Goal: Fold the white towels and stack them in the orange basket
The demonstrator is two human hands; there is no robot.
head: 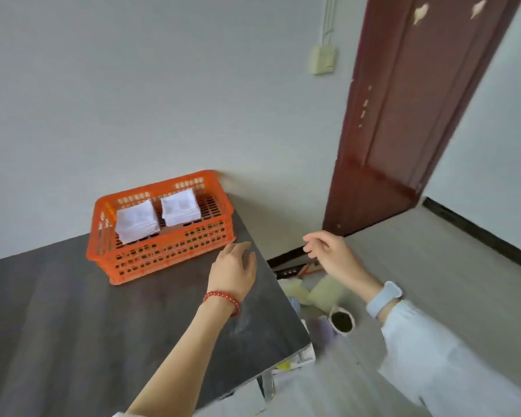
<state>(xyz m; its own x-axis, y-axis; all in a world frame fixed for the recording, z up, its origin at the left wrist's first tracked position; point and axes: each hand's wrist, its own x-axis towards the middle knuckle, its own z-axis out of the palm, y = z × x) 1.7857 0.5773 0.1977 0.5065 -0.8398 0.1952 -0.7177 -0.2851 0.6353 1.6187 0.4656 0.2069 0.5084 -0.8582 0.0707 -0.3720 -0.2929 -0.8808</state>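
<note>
Grey-white walls and a dark red door (409, 115) framed the corner of the room, with a dark table (73, 326) pushed up against the wall. On the table stood the orange basket (169, 254), near the table's far edge, and inside it lay two stacks of folded white towels (137, 221), one toward the basket's left end and one (181, 207) just beside it toward the middle; the basket's right end showed bare floor. No unfolded towel was visible anywhere on the table, so the folding looked finished or nearly so, unless more lay out of view. The left hand (233, 272), a red bead bracelet (223, 297) at its wrist, hovered low over the table just right of the basket's near corner, its fingers loosely spread and holding nothing. The right hand (328, 251), a pale blue watch (384, 299) on its wrist, hung past the table edge, well right of the basket, fingers gently curled and apart, also empty. If another towel was to come, both hands would do best to take it by two corners, lay it flat on the bare table in front of the basket, fold it to the size of the stacks, and set it squarely on one stack or start a third at the basket's right end. Clutter on the floor right of the table, including a small pot (342, 322), could be knocked by a careless reach.
</note>
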